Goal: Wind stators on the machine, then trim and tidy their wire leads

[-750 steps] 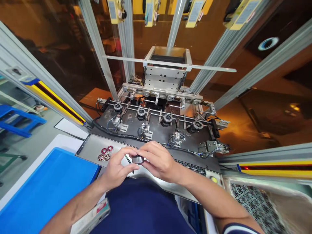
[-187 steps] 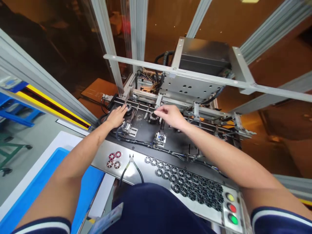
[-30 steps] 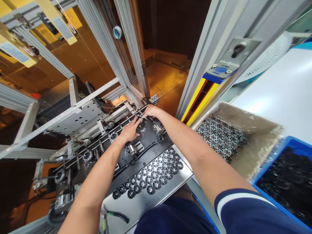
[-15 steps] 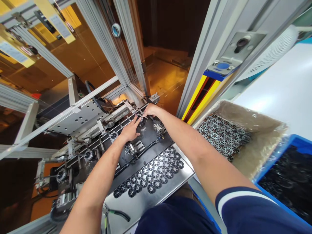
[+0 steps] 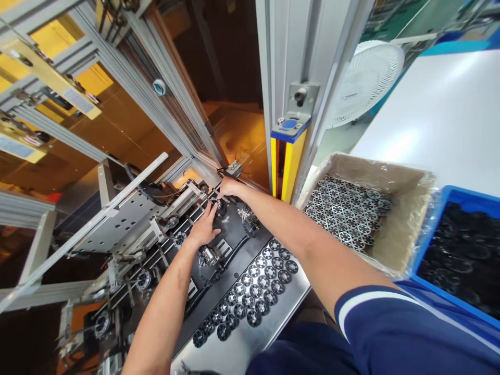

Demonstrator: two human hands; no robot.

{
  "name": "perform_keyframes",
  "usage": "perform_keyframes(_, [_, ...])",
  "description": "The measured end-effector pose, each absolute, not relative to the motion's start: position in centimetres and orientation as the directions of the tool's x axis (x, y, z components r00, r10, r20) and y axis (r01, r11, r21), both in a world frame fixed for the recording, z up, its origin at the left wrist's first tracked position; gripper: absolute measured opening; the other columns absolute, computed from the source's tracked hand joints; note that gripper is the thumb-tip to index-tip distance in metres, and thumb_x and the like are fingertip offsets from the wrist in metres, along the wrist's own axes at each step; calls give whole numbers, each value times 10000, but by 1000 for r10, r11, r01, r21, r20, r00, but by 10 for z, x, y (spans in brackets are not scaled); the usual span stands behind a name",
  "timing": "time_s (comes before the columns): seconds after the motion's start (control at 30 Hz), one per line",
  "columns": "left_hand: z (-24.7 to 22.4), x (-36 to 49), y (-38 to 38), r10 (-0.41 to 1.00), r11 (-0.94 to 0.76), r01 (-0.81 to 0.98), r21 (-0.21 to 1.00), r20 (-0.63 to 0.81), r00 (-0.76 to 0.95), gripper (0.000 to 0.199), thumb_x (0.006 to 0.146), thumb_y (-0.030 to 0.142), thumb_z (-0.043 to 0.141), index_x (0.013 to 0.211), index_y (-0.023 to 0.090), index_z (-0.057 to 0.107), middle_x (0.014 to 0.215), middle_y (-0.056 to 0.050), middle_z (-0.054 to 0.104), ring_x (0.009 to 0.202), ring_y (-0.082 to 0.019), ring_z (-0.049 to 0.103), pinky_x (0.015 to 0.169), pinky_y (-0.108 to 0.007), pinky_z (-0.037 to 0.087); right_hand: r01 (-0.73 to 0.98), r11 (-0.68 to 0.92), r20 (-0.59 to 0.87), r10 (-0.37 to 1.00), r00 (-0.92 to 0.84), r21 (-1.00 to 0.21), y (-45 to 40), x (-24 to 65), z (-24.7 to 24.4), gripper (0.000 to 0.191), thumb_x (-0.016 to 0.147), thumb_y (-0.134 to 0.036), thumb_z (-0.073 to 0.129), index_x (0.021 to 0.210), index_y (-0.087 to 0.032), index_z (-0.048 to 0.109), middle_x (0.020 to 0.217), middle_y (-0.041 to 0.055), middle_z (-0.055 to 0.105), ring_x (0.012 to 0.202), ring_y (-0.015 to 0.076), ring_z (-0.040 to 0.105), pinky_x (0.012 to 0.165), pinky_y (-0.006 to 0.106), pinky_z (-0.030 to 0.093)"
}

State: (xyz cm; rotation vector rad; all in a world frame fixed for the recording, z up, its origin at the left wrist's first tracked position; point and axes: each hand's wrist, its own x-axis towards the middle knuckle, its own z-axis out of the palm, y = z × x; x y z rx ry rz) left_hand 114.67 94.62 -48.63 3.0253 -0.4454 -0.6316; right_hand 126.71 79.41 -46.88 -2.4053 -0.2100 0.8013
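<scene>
My left hand (image 5: 203, 230) reaches over the black machine plate (image 5: 230, 226), its fingers stretched out and spread. Its fingertips are at the near-left side of a round black-and-metal part (image 5: 221, 206) in the machine's fixture. On the other side of that part is my right hand (image 5: 230, 187), its fingers bent down and closed at the tips. What lies between them, if anything, is hidden. Below my hands, several round spoked parts (image 5: 253, 317) lie in rows along a metal ledge (image 5: 289, 307).
Along the left run a rail mechanism (image 5: 156, 229) and a slanting metal bar (image 5: 117, 198). A frame post with a yellow sensor strip (image 5: 294, 164) stands right of my right arm. Further right are a lined box (image 5: 406, 208) of metal rings, a blue bin (image 5: 433, 229) of black parts and a fan (image 5: 367, 78).
The head view has turned right, so more of the fan, box and bin shows. Both hands stay around the round part, in nearly the same pose.
</scene>
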Motion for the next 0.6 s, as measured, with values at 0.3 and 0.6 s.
perform_keyframes(0.3, [-491, 1145, 945, -235, -969, -244, 39, -448, 863, 1149, 799, 226, 729, 1579, 287, -113, 1674, -213, -83, 1315, -292, 580, 944, -324, 529, 61, -825, -484, 388, 784, -562, 817, 1268, -458, 303, 964, -369, 617, 1181, -157, 630, 1205, 71, 639, 1044, 228, 645, 889, 413, 573])
perform_keyframes(0.6, [-460, 1132, 931, -213, -964, -260, -48, -445, 870, 871, 841, 256, 672, 1572, 247, 199, 1681, -180, 123, 1350, -332, 537, 1025, -398, 500, 162, -794, -242, 362, 900, -586, 787, 1235, -411, 300, 906, -303, 697, 1139, -119, 654, 1198, 119, 669, 1122, 254, 640, 973, 435, 528])
